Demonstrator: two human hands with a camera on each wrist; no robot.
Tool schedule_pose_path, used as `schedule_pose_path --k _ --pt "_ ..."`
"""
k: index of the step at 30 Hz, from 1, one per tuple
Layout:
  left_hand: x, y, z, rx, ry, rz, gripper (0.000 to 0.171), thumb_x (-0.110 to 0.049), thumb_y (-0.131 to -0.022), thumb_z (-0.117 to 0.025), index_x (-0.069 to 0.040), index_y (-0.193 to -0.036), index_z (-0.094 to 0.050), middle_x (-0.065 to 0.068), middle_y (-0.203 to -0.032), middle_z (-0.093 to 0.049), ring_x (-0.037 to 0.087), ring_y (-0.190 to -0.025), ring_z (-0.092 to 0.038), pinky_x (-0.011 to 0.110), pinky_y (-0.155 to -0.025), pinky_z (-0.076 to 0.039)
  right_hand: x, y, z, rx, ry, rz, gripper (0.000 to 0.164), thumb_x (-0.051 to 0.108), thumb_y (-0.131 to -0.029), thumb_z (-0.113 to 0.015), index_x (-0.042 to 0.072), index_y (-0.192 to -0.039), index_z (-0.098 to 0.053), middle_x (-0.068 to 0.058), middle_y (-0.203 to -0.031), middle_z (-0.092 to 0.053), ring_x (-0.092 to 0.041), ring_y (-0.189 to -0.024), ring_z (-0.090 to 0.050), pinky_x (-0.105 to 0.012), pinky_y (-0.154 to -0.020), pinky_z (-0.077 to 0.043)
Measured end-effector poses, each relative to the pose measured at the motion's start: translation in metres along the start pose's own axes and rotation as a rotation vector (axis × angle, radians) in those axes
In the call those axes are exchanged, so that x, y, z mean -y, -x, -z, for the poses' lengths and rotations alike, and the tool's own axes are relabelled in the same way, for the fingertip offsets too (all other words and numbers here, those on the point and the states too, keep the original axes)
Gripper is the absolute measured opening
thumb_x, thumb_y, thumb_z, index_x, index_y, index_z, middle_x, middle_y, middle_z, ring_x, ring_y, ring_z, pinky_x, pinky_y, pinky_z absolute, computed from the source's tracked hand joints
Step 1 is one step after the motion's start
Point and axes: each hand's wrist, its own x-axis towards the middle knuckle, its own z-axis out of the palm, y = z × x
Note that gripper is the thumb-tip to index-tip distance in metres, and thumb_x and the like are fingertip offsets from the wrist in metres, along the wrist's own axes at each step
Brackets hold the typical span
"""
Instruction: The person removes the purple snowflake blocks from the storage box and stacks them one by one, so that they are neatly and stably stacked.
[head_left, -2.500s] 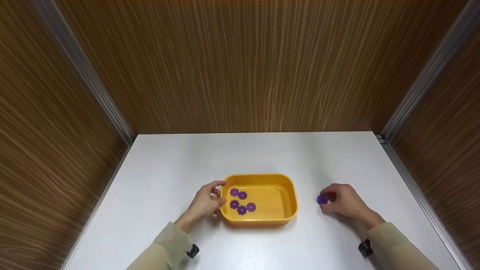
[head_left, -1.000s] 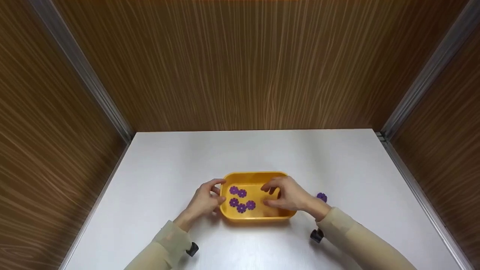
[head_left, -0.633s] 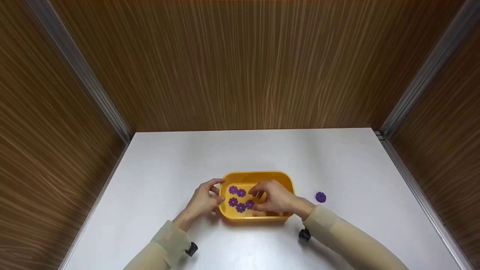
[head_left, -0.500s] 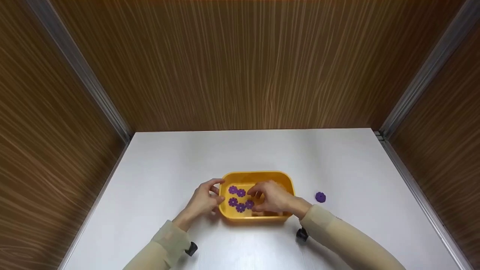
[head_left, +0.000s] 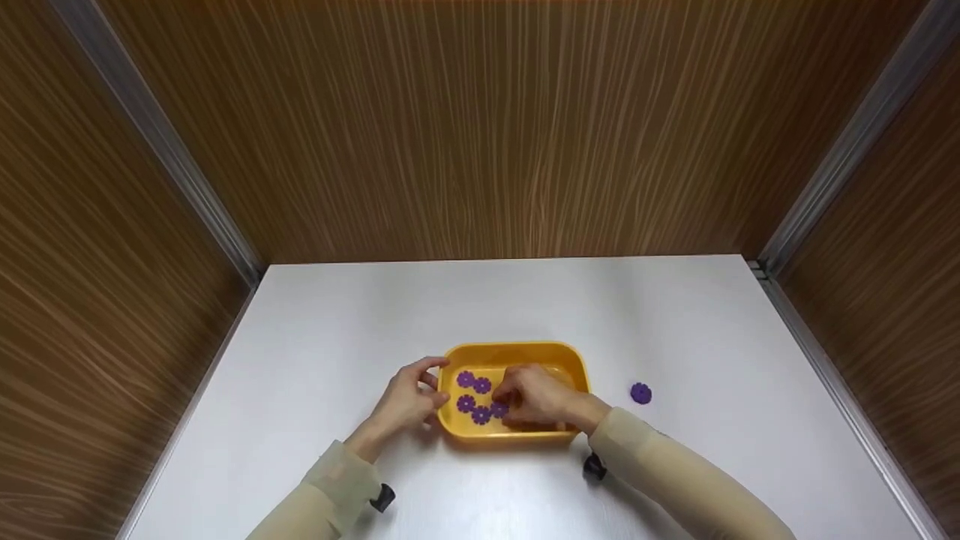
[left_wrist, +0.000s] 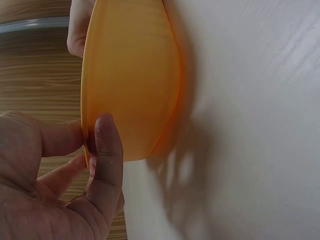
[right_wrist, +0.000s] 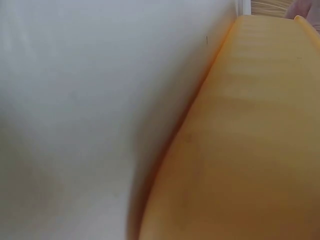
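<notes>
In the head view my left hand (head_left: 409,397) grips the left end of a yellow plastic tray (head_left: 525,435). Up close in the left wrist view, the left hand's thumb and fingers (left_wrist: 107,150) pinch the rim from both sides. Inside the tray my right hand (head_left: 541,396) is lowered, fingers curled and thumb near, pinching a purple flower-shaped piece (head_left: 498,410) that it partly covers. Several other purple flower pieces (head_left: 466,403) lie flat in the tray's left half. The right wrist view shows only the tray's outer wall (right_wrist: 240,125); the right hand's fingertips are hidden there.
Another purple flower piece (head_left: 641,393) lies on the white table (head_left: 480,300), right of the tray. Wood-grain panels (head_left: 495,135) enclose the table at the back and on both sides. A black device (head_left: 382,497) sits at the left wrist.
The right hand left the flower piece on the table at right, moved left into the tray, then lowered and closed its fingers at a flower there. The left hand stayed on the rim.
</notes>
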Motion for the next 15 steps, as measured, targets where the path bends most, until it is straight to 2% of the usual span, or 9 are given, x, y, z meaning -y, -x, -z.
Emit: schedule_pose_path --k 8,15 --pt "0.0008 -0.0004 -0.0003 0.002 0.004 -0.021 0.063 0.001 -0.1 -0.073 -0.015 -0.16 -0.061 0.013 -0.119 -0.061 0.018 -0.078 -0.069 0.04 -0.073 -0.071 0.0033 -0.0003 -0.0012 0.001 0.047 -0.003 0.031 0.018 -0.086 -0.094 0.008 -0.116 -0.089 -0.006 -0.1 -0.082 -0.005 -0.083 -0.065 -0.017 -0.074 -0.057" --pt "-0.0005 0.0013 -0.0015 -0.009 -0.006 -0.005 0.061 0.0 -0.101 -0.073 -0.017 -0.158 -0.062 0.013 -0.121 -0.062 0.019 -0.077 -0.068 0.038 -0.072 -0.07 0.0065 -0.0014 -0.0025 0.021 0.066 -0.088 0.032 0.029 -0.084 -0.098 0.013 -0.109 -0.087 0.0 -0.098 -0.083 -0.004 -0.083 -0.065 -0.022 -0.077 -0.06"
